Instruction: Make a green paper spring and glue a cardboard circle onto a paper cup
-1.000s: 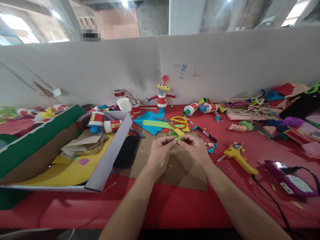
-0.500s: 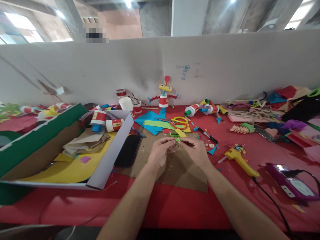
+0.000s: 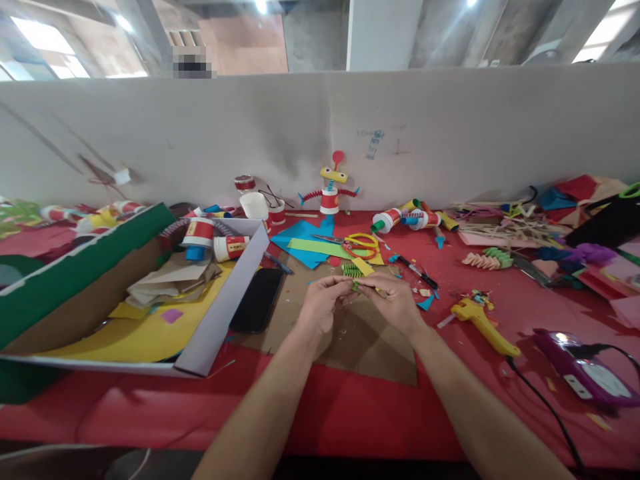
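Between my two hands is a small piece of green paper [image 3: 355, 285], mostly hidden by the fingers. My left hand [image 3: 321, 300] pinches it from the left, and my right hand [image 3: 393, 299] pinches it from the right. Just beyond the fingertips lies a folded green paper spring [image 3: 351, 270], beside a yellow paper strip [image 3: 364, 266]. Farther back, scissors [image 3: 361, 245] with yellow and orange handles rest over a light green strip [image 3: 320, 249] and blue paper [image 3: 300, 235]. Under my hands is a brown cardboard sheet [image 3: 370, 353].
An open box [image 3: 215, 317] with paper cups stands left, beside a black phone [image 3: 257, 300]. To the right are a yellow glue gun [image 3: 483, 325] with a cord and a purple power strip [image 3: 583, 370]. A paper-cup figure [image 3: 329, 200] stands against the white partition [image 3: 210, 140].
The fingers have shifted slightly on the green paper, which now shows less brightly between them. The whole view has moved a little; the things on the table stay put.
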### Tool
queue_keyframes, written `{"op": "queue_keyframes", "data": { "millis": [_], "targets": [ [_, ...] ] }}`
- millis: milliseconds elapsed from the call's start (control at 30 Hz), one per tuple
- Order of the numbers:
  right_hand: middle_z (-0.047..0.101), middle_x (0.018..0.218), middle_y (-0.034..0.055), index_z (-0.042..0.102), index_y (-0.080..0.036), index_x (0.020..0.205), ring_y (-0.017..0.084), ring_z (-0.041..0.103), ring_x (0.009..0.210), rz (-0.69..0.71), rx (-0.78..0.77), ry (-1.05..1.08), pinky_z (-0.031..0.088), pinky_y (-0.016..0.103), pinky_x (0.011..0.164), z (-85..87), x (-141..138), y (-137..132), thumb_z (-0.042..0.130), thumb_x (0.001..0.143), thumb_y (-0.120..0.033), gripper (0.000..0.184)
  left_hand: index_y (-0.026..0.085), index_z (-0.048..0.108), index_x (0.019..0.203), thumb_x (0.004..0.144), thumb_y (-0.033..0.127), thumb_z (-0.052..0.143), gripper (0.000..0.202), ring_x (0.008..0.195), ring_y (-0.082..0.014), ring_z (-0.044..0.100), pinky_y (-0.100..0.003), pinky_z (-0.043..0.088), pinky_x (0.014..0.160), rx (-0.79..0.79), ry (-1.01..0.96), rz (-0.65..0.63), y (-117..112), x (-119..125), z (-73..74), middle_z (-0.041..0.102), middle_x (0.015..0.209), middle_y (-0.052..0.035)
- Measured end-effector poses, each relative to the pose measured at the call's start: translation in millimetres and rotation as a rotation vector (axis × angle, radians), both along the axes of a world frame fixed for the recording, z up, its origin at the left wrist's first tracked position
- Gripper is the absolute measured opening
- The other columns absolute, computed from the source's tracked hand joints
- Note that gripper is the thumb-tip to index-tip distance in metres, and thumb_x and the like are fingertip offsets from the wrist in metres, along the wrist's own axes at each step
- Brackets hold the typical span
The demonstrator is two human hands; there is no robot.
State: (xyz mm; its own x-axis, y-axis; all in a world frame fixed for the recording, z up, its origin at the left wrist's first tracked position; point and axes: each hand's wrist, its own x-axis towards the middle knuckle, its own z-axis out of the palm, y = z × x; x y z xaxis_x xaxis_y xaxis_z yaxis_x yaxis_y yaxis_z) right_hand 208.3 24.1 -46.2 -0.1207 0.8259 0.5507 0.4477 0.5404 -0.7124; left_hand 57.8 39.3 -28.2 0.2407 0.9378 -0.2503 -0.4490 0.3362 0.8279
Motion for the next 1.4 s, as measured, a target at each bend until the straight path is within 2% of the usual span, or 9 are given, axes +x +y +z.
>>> {"op": "queue_keyframes", "data": {
  "millis": [233,367,467,667,800,1000,1133,1267,1400],
  "targets": [
    [0.064,0.102,0.0072,0.060,-0.025,0.115,0.019,0.058,0.094,0.021,0.155,-0.337,0.048,0.036,0.081,-3.7,11,-2,0.041,0.088,-0.014,0.035,0.011,0.067,0.065,0.054,0.020,0.077,0.017,0.064,-0.0115,0.061,-0.027,0.049,0.072,-0.009,-0.010,0.016,2,0,-3.0,0.066,0.068,-0.0039],
    [0.063,0.101,0.0091,0.059,-0.024,0.117,0.021,0.056,0.094,0.012,0.215,-0.453,0.047,0.039,0.083,-3.7,14,-2,0.040,0.088,-0.013,0.037,0.010,0.068,0.068,0.057,0.021,0.077,0.018,0.064,-0.0102,0.060,-0.026,0.048,0.073,0.014,-0.003,-0.015,2,0,-1.9,0.066,0.068,-0.0042],
    [0.062,0.100,0.0092,0.060,-0.024,0.116,0.021,0.056,0.095,0.031,0.187,-0.376,0.046,0.039,0.084,-0.4,10,-3,0.041,0.087,-0.014,0.036,0.010,0.068,0.070,0.055,0.019,0.078,0.020,0.067,-0.0104,0.061,-0.025,0.048,0.074,0.026,-0.021,-0.029,2,-1,-1.2,0.067,0.072,-0.0044],
    [0.065,0.094,0.0052,0.067,-0.024,0.097,0.019,0.059,0.089,-0.055,-0.104,0.183,0.048,0.034,0.079,2.7,-7,-5,0.053,0.083,-0.027,0.020,0.012,0.066,0.075,0.058,0.019,0.077,0.021,0.073,-0.0111,0.063,-0.026,0.048,0.079,0.074,-0.040,-0.002,-1,3,0.6,0.067,0.079,-0.0040],
    [0.067,0.093,0.0041,0.067,-0.023,0.096,0.019,0.061,0.086,-0.124,-0.230,0.374,0.049,0.033,0.077,-2.2,-15,-4,0.062,0.077,-0.034,0.023,0.014,0.064,0.079,0.060,0.021,0.076,0.023,0.070,-0.0093,0.061,-0.025,0.048,0.077,0.157,-0.032,0.059,-4,10,-1.9,0.066,0.077,-0.0010],
    [0.068,0.093,0.0046,0.070,-0.023,0.092,0.020,0.061,0.088,-0.158,-0.248,0.375,0.049,0.034,0.078,1.0,-15,-5,0.063,0.075,-0.034,0.021,0.015,0.062,0.079,0.060,0.019,0.074,0.023,0.073,-0.0089,0.059,-0.022,0.045,0.074,0.218,-0.037,0.058,-4,11,-7.0,0.064,0.076,0.0000],
    [0.065,0.094,0.0055,0.070,-0.023,0.086,0.020,0.059,0.092,-0.188,-0.101,0.245,0.048,0.034,0.081,3.9,-12,-5,0.060,0.078,-0.031,0.015,0.015,0.062,0.077,0.056,0.018,0.075,0.025,0.074,-0.0096,0.059,-0.023,0.044,0.077,0.188,-0.058,0.014,-4,9,-4.8,0.064,0.076,-0.0001],
    [0.065,0.095,0.0059,0.067,-0.023,0.088,0.020,0.059,0.094,-0.184,0.008,0.081,0.046,0.036,0.085,0.2,-11,-5,0.054,0.083,-0.028,0.014,0.015,0.061,0.074,0.057,0.018,0.074,0.021,0.070,-0.0106,0.058,-0.025,0.045,0.072,0.238,0.090,0.024,-4,8,-4.5,0.063,0.072,0.0003],
    [0.066,0.095,0.0064,0.063,-0.023,0.092,0.021,0.060,0.090,-0.211,-0.007,-0.053,0.045,0.035,0.081,-4.0,-13,-8,0.048,0.085,-0.022,0.016,0.016,0.059,0.069,0.056,0.013,0.071,0.018,0.060,-0.0088,0.053,-0.021,0.041,0.060,0.311,0.234,0.061,-1,8,-9.4,0.057,0.062,0.0033]
  ]
}}
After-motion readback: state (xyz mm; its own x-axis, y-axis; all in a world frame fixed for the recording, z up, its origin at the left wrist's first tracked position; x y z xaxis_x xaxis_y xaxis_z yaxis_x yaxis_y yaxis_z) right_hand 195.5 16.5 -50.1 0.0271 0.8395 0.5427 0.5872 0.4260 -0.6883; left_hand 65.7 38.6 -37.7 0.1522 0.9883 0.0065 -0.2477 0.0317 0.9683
